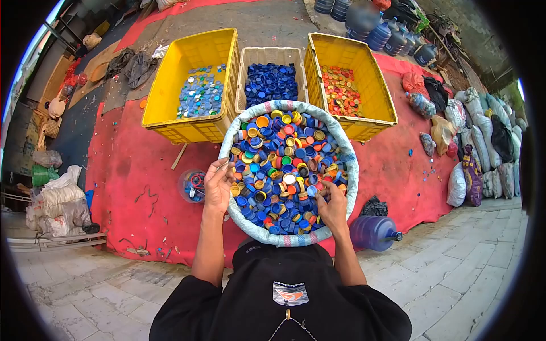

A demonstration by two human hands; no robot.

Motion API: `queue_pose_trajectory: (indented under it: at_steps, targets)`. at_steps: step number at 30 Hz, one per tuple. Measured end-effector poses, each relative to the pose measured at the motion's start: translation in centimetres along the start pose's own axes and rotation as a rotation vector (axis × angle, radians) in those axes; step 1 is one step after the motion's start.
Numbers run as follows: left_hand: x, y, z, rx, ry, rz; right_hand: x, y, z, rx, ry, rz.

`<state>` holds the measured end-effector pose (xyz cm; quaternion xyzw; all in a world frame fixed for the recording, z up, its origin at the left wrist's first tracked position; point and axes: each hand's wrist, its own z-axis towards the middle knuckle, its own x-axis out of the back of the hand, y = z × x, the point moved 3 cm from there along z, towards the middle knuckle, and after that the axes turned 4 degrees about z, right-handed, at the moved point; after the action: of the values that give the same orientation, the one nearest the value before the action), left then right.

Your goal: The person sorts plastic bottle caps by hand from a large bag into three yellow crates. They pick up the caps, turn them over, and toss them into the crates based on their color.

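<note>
A big round sack-lined tub (352,170) full of mixed plastic bottle caps (273,196) sits right in front of my body. At its left rim is my left hand (218,184), its fingers curled together; whatever they pinch is too small to name. My right hand (334,206) reaches over the right part of the heap, with thumb and forefinger closing at a light blue bottle cap (311,191). Blue caps dominate the pile, with yellow, orange, red and a few green ones. A white cap (289,179) lies near the middle.
Beyond the tub stand a yellow crate (165,96) of light blue caps, a whitish crate (242,85) of dark blue caps and another yellow crate (381,96) of red-orange caps. A water jug (372,233) lies at right; a small clear container (192,186) is at left.
</note>
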<state>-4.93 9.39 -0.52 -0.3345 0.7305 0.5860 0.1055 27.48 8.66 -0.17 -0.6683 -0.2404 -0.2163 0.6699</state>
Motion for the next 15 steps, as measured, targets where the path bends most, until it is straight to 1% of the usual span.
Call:
queue_pose_trajectory:
  at_steps: [2, 4, 6, 9, 13, 15]
  targets:
    - [0.8, 0.3, -1.3, -0.037, 0.101, 0.058, -0.7, 0.1, -1.3, 0.098, 0.059, -0.017]
    - [1.2, 0.0, -1.9, -0.060, 0.112, 0.071, -1.3, -0.2, -1.7, 0.166, 0.086, -0.080]
    - [1.4, -0.3, -2.2, -0.068, 0.145, 0.090, -1.6, -0.5, -1.7, 0.159, 0.078, -0.098]
    - [0.6, -1.1, -2.4, -0.045, 0.114, 0.060, -2.0, -0.8, -1.1, 0.158, 0.073, -0.174]
    - [-0.6, -2.1, -3.0, -0.035, 0.120, 0.169, -2.7, -0.5, -0.6, 0.178, 0.083, -0.216]
    - [-0.5, -2.9, -3.2, -0.036, 0.099, 0.301, -2.8, -0.4, -0.5, 0.190, 0.077, -0.218]
